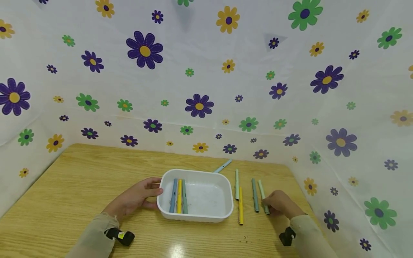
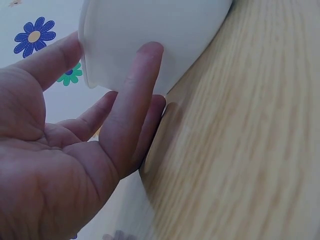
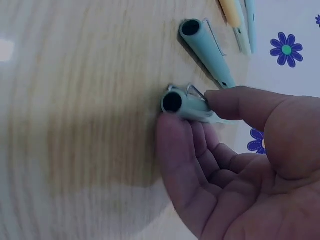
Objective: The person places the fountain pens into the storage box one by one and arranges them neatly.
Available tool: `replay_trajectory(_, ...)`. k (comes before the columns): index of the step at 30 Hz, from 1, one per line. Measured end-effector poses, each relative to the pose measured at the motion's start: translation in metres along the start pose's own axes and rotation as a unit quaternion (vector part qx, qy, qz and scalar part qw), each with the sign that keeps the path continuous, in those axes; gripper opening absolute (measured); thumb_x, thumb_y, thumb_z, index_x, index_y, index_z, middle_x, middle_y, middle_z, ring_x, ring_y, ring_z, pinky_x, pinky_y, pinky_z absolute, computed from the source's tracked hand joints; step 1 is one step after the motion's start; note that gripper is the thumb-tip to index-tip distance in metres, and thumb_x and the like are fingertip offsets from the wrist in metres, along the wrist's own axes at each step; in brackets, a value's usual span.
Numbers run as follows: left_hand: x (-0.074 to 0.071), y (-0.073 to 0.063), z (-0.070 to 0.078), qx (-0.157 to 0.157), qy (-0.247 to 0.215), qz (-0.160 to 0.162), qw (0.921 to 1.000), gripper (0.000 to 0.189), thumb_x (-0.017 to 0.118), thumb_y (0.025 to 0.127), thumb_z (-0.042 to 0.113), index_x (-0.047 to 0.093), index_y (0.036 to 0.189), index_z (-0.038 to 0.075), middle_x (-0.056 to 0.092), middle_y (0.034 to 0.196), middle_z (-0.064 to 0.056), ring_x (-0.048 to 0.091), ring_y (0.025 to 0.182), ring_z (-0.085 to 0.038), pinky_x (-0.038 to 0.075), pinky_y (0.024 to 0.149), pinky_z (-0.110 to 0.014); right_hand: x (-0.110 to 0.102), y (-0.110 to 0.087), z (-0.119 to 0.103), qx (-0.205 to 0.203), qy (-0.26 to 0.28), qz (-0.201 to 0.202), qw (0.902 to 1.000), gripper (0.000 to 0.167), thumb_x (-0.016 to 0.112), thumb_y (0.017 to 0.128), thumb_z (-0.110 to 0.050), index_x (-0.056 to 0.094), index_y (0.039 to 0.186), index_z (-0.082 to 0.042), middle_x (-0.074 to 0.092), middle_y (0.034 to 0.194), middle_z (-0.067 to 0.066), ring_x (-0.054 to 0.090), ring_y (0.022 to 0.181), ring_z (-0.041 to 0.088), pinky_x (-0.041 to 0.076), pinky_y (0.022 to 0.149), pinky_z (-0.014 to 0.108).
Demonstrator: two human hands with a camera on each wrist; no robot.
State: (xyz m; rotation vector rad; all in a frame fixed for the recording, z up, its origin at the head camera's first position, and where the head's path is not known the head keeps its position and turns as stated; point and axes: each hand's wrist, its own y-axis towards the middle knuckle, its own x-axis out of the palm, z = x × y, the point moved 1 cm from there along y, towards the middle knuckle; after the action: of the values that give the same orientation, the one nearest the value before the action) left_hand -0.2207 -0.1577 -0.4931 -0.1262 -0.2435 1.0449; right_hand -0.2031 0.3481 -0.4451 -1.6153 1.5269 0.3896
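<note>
My left hand [image 1: 138, 197] holds the left end of a white plastic tray [image 1: 209, 216], one finger at the rim and another against the outer wall [image 2: 120, 45]. Inside the tray's left half, a blue pen [image 1: 173, 195], a yellow pen [image 1: 179, 197] and a grey-green pen [image 1: 185, 197] lie side by side. My right hand [image 1: 279, 203] pinches a pale green pen [image 1: 261, 189] near its clip end, between thumb and fingers. That end shows a dark round top in the right wrist view, close over the wood. Beside it lies a darker green pen [image 3: 207, 50].
Right of the tray lie another pale green pen [image 1: 237, 182] and a yellow pen [image 1: 241, 208]. A light blue pen [image 1: 224, 165] lies behind the tray, partly hidden by it. Flowered cloth [image 1: 200, 79] surrounds the wooden table [image 1: 96, 168]. Dark specks [image 1: 244, 239] dot the front.
</note>
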Motion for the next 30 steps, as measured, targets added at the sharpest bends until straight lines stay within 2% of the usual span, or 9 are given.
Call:
replay_trajectory(5, 0.000, 0.001, 0.000, -0.002, -0.005, -0.002, 1.0000, 0.070, 0.068, 0.102, 0.024, 0.033, 0.158, 0.000, 0.047, 0.148, -0.027, 0.067, 0.117, -0.029, 0.061, 0.093, -0.048, 0.002, -0.004, 0.003, -0.018, -0.006, 0.006, 0.9998, 0.042, 0.066, 0.097, -0.013, 0.050, 0.058, -0.014, 0.045, 0.052, -0.002, 0.041, 0.048, 0.012, 0.056, 0.051, 0.031)
replay_trajectory(8, -0.001, 0.001, 0.000, 0.003, -0.005, -0.006, 1.0000, 0.072, 0.068, 0.103, 0.024, 0.031, 0.158, -0.002, 0.047, 0.148, -0.029, 0.067, 0.117, -0.029, 0.062, 0.092, -0.047, -0.002, -0.005, 0.003, -0.035, 0.012, 0.012, 0.9992, 0.035, 0.067, 0.097, -0.013, 0.055, 0.064, -0.009, 0.050, 0.057, 0.001, 0.046, 0.050, 0.014, 0.060, 0.054, 0.034)
replay_trajectory(10, -0.001, 0.000, 0.001, 0.007, -0.004, -0.007, 0.9999, 0.072, 0.067, 0.103, 0.023, 0.030, 0.159, -0.003, 0.047, 0.148, -0.029, 0.066, 0.117, -0.029, 0.062, 0.092, -0.047, -0.006, -0.005, 0.003, -0.045, 0.032, 0.011, 0.9984, 0.026, 0.067, 0.097, -0.012, 0.057, 0.075, -0.003, 0.057, 0.067, 0.007, 0.053, 0.057, 0.017, 0.063, 0.059, 0.037)
replay_trajectory(12, -0.001, 0.000, 0.001, 0.007, -0.005, -0.006, 0.9999, 0.072, 0.067, 0.103, 0.023, 0.029, 0.159, -0.003, 0.048, 0.148, -0.029, 0.066, 0.117, -0.028, 0.062, 0.091, -0.047, -0.010, -0.004, 0.003, -0.053, 0.055, 0.007, 0.9970, 0.019, 0.067, 0.098, -0.011, 0.057, 0.093, 0.005, 0.062, 0.085, 0.016, 0.061, 0.067, 0.020, 0.065, 0.064, 0.040)
replay_trajectory(13, -0.001, 0.000, 0.000, 0.006, -0.007, -0.006, 0.9999, 0.072, 0.067, 0.103, 0.022, 0.029, 0.159, -0.003, 0.048, 0.147, -0.028, 0.066, 0.117, -0.028, 0.062, 0.092, -0.047, -0.012, -0.003, 0.003, -0.057, 0.067, 0.003, 0.9962, 0.023, 0.066, 0.099, -0.010, 0.056, 0.106, 0.009, 0.062, 0.095, 0.021, 0.063, 0.073, 0.022, 0.065, 0.067, 0.041)
replay_trajectory(15, -0.001, 0.000, 0.000, 0.004, -0.009, -0.005, 0.9999, 0.072, 0.068, 0.103, 0.022, 0.030, 0.158, -0.003, 0.049, 0.147, -0.027, 0.066, 0.117, -0.028, 0.062, 0.092, -0.048, -0.015, -0.003, 0.004, -0.060, 0.090, -0.003, 0.9942, 0.042, 0.066, 0.101, -0.011, 0.047, 0.131, 0.012, 0.061, 0.113, 0.029, 0.066, 0.083, 0.026, 0.065, 0.072, 0.043)
replay_trajectory(18, -0.001, 0.001, -0.001, 0.002, -0.013, -0.004, 0.9999, 0.072, 0.068, 0.102, 0.022, 0.031, 0.158, -0.002, 0.050, 0.146, -0.026, 0.067, 0.116, -0.029, 0.061, 0.093, -0.049, -0.017, -0.002, 0.006, -0.067, 0.112, -0.011, 0.9914, 0.059, 0.063, 0.104, -0.011, 0.034, 0.149, 0.012, 0.056, 0.126, 0.035, 0.068, 0.089, 0.029, 0.065, 0.076, 0.046)
replay_trajectory(23, -0.001, 0.001, -0.001, 0.000, -0.013, 0.003, 0.9999, 0.073, 0.070, 0.101, 0.023, 0.032, 0.158, -0.001, 0.051, 0.145, -0.026, 0.068, 0.113, -0.030, 0.062, 0.092, -0.049, -0.016, -0.002, 0.006, -0.066, 0.129, -0.005, 0.9894, 0.047, 0.060, 0.105, -0.010, 0.043, 0.141, 0.014, 0.061, 0.121, 0.029, 0.069, 0.090, 0.028, 0.065, 0.078, 0.047)
replay_trajectory(30, 0.000, 0.001, -0.001, -0.001, -0.012, 0.006, 0.9999, 0.072, 0.070, 0.101, 0.023, 0.033, 0.158, -0.002, 0.049, 0.147, -0.027, 0.067, 0.115, -0.030, 0.062, 0.092, -0.049, -0.014, 0.001, 0.010, -0.072, 0.160, -0.012, 0.9844, 0.040, 0.062, 0.104, -0.007, 0.044, 0.135, 0.010, 0.063, 0.116, 0.025, 0.070, 0.089, 0.028, 0.065, 0.077, 0.049)
